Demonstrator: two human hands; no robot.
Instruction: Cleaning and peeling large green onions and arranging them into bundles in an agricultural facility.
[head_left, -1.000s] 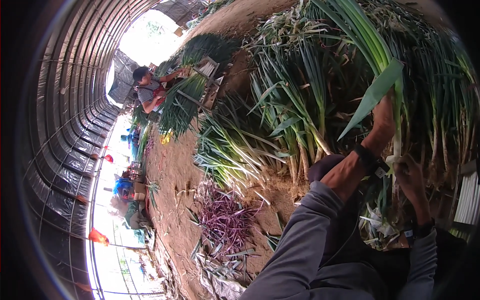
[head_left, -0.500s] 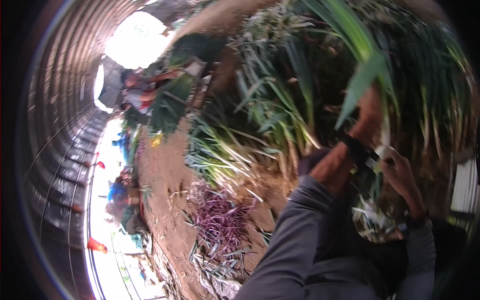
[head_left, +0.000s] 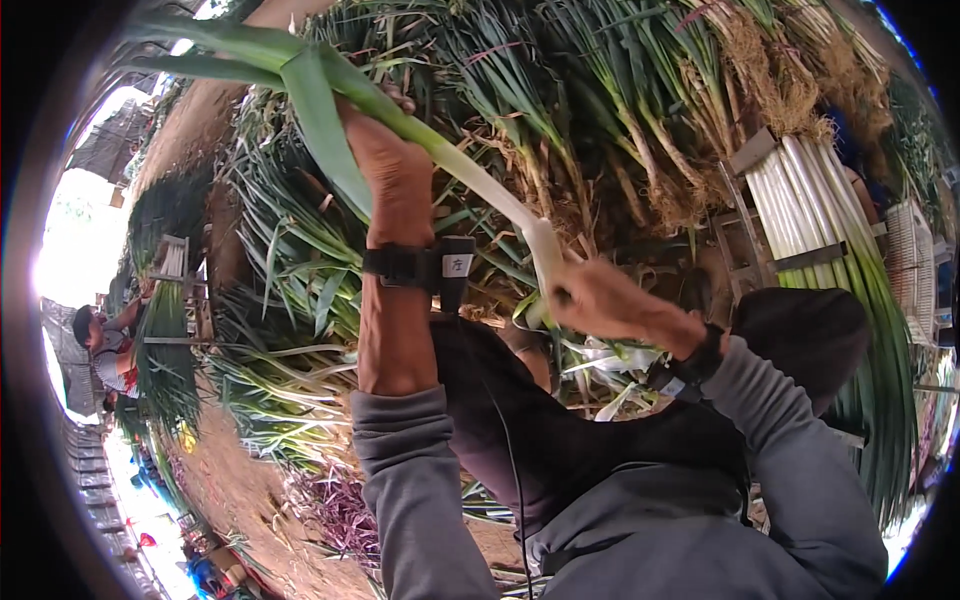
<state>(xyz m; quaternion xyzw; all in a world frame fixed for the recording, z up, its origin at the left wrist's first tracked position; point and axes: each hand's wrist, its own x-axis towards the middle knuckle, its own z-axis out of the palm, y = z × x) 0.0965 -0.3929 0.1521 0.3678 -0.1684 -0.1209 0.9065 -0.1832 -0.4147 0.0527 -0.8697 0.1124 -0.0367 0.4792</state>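
My left hand (head_left: 390,175) is closed around the green upper part of a large green onion (head_left: 480,185), which slants across in front of me. Its leaves run out to the upper left, and one broad leaf (head_left: 318,125) folds down beside my wrist. At the pale lower end, my right hand (head_left: 610,305) is closed with the fingers pinched on the white stalk (head_left: 542,255), where a layer seems to curl away. Black straps with small devices circle both wrists. Pale and green peelings (head_left: 605,360) lie below my right hand.
Rows of unpeeled green onions (head_left: 620,100) with dirty roots lie ahead. On the right, a metal stand (head_left: 750,230) holds a bundle of clean white-stalked onions (head_left: 800,190), near a white crate (head_left: 908,250). Purple strips (head_left: 335,510) lie on the ground; another person (head_left: 108,345) works far left.
The view has swung to the right, bringing the stand and bundle in. Both hands still hold the green onion, which now slants instead of standing nearly upright.
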